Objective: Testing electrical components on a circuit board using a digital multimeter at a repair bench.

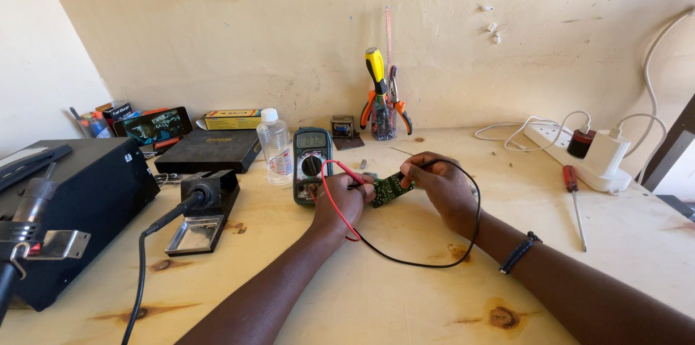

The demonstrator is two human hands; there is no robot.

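Hands meet over a small green circuit board (391,188) near the middle of the pale wooden bench (405,294). The left hand (340,200) has its fingers closed around a red probe (352,173) whose tip points at the left edge of the board; a red wire (329,200) loops from it across the hand. The right hand (441,182) pinches a black probe at the board's upper right corner, fingers narrow around it, and a black wire (434,258) curves from that hand down over the bench and back toward the left wrist. A dark beaded bracelet (519,251) sits on the right forearm.

Just behind the left hand lies a multimeter (312,164) with a round dial and a lit display, and beside it stands a clear plastic bottle (276,146) with a white cap. Left of that is a soldering iron stand (203,207), then a black box-shaped station (87,200) at the bench's left edge. Against the wall a jar holds a yellow-handled screwdriver (375,70) and orange-handled pliers (400,110). To the right, well apart from the hands, a red-handled screwdriver (575,204) lies near a white power strip (579,160) with plugs in it.
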